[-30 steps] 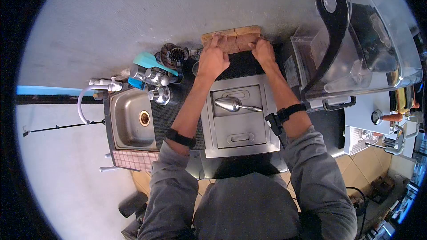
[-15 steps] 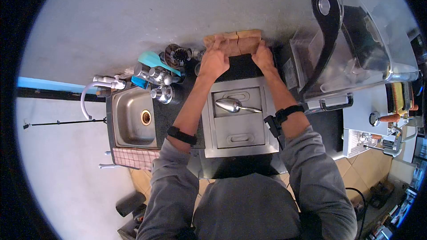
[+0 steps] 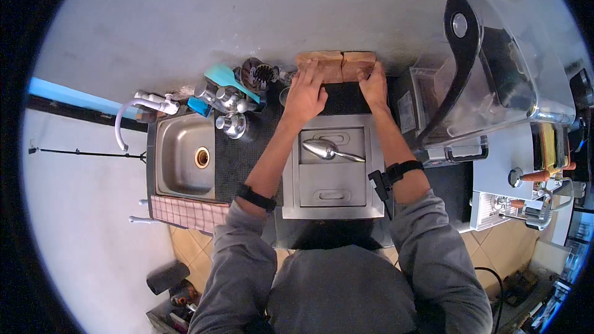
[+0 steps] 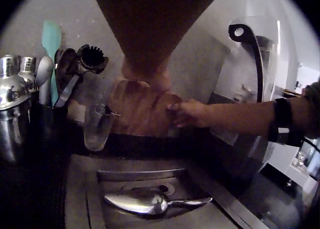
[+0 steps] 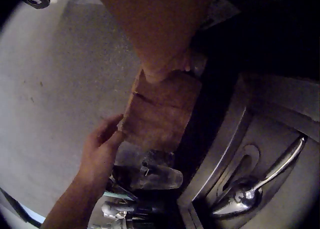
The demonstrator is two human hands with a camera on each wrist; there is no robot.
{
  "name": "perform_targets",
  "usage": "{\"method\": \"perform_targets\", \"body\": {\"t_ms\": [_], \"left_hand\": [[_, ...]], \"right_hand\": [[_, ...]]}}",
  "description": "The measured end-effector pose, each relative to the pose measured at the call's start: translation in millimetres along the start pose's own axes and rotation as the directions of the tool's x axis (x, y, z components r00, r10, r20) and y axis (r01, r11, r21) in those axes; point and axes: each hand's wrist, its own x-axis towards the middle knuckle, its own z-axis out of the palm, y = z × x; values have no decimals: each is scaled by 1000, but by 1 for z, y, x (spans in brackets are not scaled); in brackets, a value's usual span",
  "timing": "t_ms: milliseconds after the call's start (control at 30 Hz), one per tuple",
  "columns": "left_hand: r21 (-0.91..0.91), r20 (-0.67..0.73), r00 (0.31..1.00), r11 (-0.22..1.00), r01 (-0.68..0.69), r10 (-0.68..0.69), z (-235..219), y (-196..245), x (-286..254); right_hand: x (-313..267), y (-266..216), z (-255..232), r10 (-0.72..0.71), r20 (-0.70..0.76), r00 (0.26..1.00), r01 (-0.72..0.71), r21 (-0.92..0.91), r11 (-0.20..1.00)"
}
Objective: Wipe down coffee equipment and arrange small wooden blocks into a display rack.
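A brown wooden block (image 3: 334,72) with a dark crack down it stands against the wall at the back of the counter. On its left part rests my left hand (image 3: 303,96), fingers extended up to the top edge, thumb apart. My right hand (image 3: 374,89) grips the right end between thumb and fingers, also visible in the left wrist view, where the hand (image 4: 192,113) meets the block (image 4: 142,111). The right wrist view shows the left hand (image 5: 100,151) at the far end of the block (image 5: 162,116). The block's back is hidden.
A metal scoop (image 3: 325,149) lies on the steel insert (image 3: 334,179) in front. Left are a clear glass (image 4: 97,129), metal shakers (image 3: 231,125), a teal spatula (image 3: 221,75) and a sink (image 3: 185,158). A large clear blender cover (image 3: 495,80) stands right.
My left hand's fingers have straightened over the block and its thumb has spread. My right hand stays at the right end. The head view has shifted slightly.
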Motion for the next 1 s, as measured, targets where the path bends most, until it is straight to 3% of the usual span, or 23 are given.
{"method": "perform_targets", "body": {"t_ms": [167, 300, 367, 500, 567, 633, 800, 867, 933, 1000], "left_hand": [[65, 10, 998, 996, 67, -68, 1, -10, 0], [49, 42, 994, 994, 102, -104, 9, -17, 2], [30, 40, 994, 995, 100, -101, 10, -19, 2], [126, 16, 997, 989, 77, -80, 9, -23, 0], [132, 3, 997, 988, 75, -76, 13, -27, 0], [-17, -25, 998, 998, 60, -61, 13, -32, 3], [-120, -5, 999, 992, 48, -49, 8, -38, 4], [-135, -6, 999, 990, 42, -43, 7, -40, 4], [-276, 11, 995, 956, 102, -104, 5, -40, 3], [-294, 10, 993, 949, 114, -117, 4, -41, 4]], "right_hand": [[5, 1, 6, 2, -25, 1000, 3, 227, 974], [3, -4, -1, 64, 27, 998, -68, 212, 975], [5, 5, 7, 1, -34, 999, 5, 196, 981], [5, -2, 1, 37, -2, 999, -36, 173, 984], [4, 4, 2, -15, -25, 1000, 20, 208, 978], [3, 2, -2, -16, -13, 1000, 18, 191, 981], [10, 2, 1, -21, -6, 1000, 22, 180, 983], [11, -5, -5, 19, 42, 999, -22, 77, 997], [13, -7, -6, 6, 41, 999, -8, 45, 999], [11, -11, -8, -5, 44, 999, 4, 14, 1000]]}}
